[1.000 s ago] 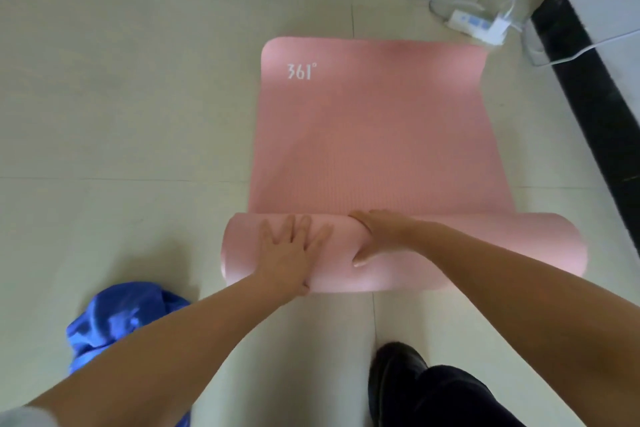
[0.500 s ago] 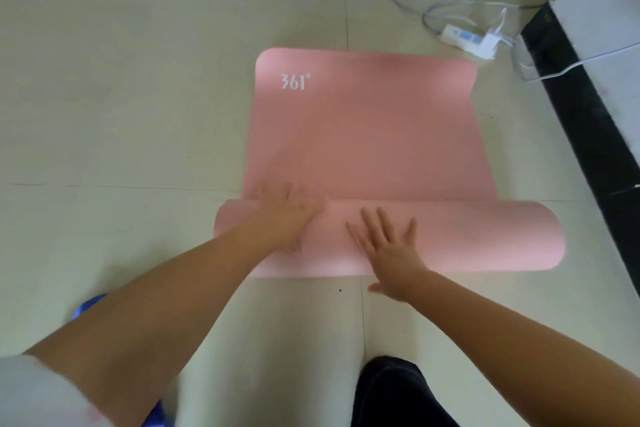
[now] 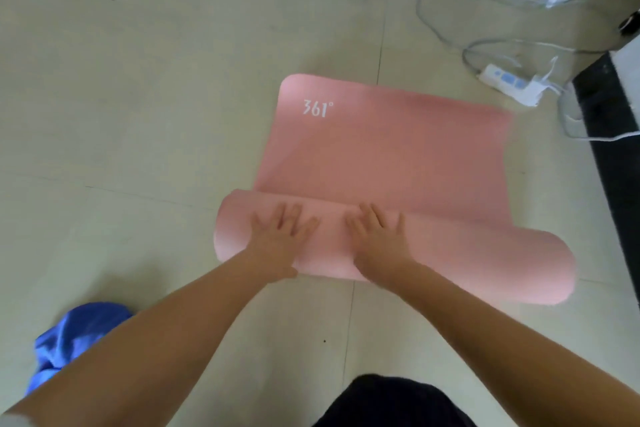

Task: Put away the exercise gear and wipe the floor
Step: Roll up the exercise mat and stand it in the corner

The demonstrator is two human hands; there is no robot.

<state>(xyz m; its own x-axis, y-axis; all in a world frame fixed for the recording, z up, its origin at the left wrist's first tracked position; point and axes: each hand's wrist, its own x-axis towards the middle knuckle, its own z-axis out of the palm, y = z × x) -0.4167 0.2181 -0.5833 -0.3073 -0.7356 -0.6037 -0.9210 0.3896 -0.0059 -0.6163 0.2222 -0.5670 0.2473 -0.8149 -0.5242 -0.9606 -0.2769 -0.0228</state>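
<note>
A pink exercise mat (image 3: pixel 384 149) with a white "361°" mark lies on the pale tiled floor, its near end rolled into a thick roll (image 3: pixel 485 263). My left hand (image 3: pixel 280 239) presses flat on the left part of the roll, fingers straight and spread. My right hand (image 3: pixel 381 239) presses flat on the roll's middle, fingers straight too. A crumpled blue cloth (image 3: pixel 69 340) lies on the floor at the lower left, partly behind my left forearm.
A white power strip (image 3: pixel 509 83) with grey and white cables (image 3: pixel 446 35) lies on the floor beyond the mat's far right corner. A black skirting strip (image 3: pixel 613 149) runs along the right edge. My dark-clothed leg (image 3: pixel 391 402) is at the bottom.
The roll has moved forward over the flat part, which is now shorter. My left hand went from curled over the roll's top to flat, and my right hand slid further up.
</note>
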